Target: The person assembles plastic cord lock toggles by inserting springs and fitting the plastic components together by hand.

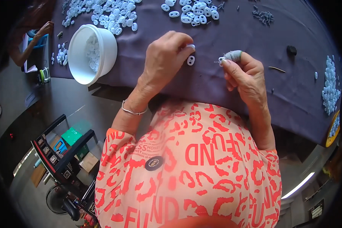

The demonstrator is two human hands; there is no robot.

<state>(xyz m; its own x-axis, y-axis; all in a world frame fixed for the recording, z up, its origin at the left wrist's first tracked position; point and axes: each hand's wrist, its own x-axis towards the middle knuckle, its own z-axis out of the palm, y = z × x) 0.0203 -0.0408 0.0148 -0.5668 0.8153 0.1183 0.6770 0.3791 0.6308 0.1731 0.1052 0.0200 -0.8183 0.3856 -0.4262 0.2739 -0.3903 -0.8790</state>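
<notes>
Tabletop (pixel 216 85), dark cloth cover; a grey floor lies below and left of the left hand (pixel 165 53). Beyond the tabletop's left edge, well apart from the left hand: another person's hand (pixel 45 29).

Left hand: thumb and fingers pinched together on a white piece (pixel 192 46), mostly hidden by the fingertips. A bangle (pixel 135 113) circles the wrist.

Right hand (pixel 247 74): thumb and taped finger (pixel 233 56) clamped on a second white piece (pixel 221 59). A thin tip projects from it toward the left hand; too small to identify.

Loose piece (pixel 190 60), one: white, oval, two holes. Lies between the hands, just beside the left fingertips on their body side; the left hand is clearly the nearer. Long axis runs roughly away from the body, slightly tilted.

Left of the left hand: a white tub (pixel 109 55), tilted, mouth facing away from that hand, translucent parts inside. Beyond the left hand: two white heaps, the larger (pixel 116 15) to its left, the smaller (pixel 197 12) ahead.

Beyond the right hand: dark bits (pixel 264 17), piled. To its right: a black lump (pixel 291 50), a slim brownish rod (pixel 277 69), a pale pile (pixel 330 91), and, farther off, a yellow tray (pixel 329 141), partly visible.
</notes>
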